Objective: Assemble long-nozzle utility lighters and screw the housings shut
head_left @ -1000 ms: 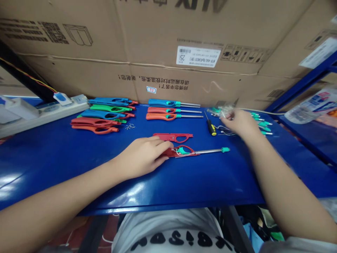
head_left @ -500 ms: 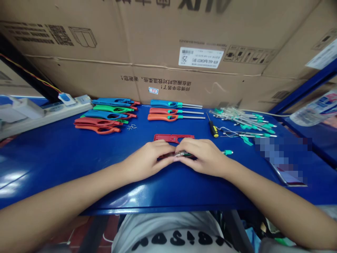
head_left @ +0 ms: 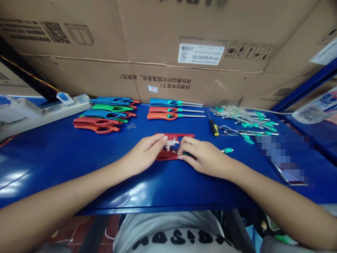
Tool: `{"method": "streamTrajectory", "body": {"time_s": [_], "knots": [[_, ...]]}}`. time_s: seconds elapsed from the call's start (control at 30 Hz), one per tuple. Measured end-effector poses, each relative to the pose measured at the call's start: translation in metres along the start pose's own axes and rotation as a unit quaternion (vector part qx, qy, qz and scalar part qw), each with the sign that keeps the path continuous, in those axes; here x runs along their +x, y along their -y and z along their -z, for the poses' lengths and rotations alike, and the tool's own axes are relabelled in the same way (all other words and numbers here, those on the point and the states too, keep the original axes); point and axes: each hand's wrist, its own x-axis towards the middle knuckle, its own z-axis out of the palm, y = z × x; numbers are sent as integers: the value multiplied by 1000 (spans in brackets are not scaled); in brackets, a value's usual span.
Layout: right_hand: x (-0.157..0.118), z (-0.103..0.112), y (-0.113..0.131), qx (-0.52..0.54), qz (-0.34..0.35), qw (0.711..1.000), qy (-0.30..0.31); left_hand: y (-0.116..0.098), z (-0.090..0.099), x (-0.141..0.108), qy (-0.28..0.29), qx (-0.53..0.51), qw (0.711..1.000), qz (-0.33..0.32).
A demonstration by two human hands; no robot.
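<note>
My left hand (head_left: 149,151) pinches a small clear lighter fuel tank (head_left: 171,142) with a pinkish tip, raised just above the work. Under it lies a red lighter casing half (head_left: 166,155), its right part covered by my right hand (head_left: 201,154). The fingers of that hand are closed at the casing's middle, near a small whitish piece; what they grip is hidden. A metal tube with a teal tip (head_left: 227,150) sticks out to the right beyond the hand. Behind, a second red casing half (head_left: 185,135) rests on the blue table, partly covered by my fingers.
Stacked coloured casings (head_left: 105,115) and small screws (head_left: 131,126) lie left. Three assembled lighters (head_left: 164,116) lie at the back. A black-yellow screwdriver (head_left: 213,127), metal tubes with teal parts (head_left: 250,121) and a phone (head_left: 289,168) are right. A cardboard box (head_left: 158,42) stands behind.
My left hand has lifted away from the casing with the clear fuel tank, uncovering the casing's left part. My right hand stays at the casing, its fingers slightly shifted.
</note>
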Motion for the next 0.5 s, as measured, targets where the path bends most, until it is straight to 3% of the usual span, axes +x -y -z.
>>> {"method": "streamTrajectory", "body": {"time_s": [0.17,0.33,0.5], "knots": [[3,-1,-3,134,-27,989,-57,-1,0,0,33,-21,999,28],[6,-5,-8,289,-91,952,-50,-1,-2,-1,71,-50,995,40],[8,-8,-16,340,-45,938,-58,2,-3,-1,80,-15,996,22]]}}
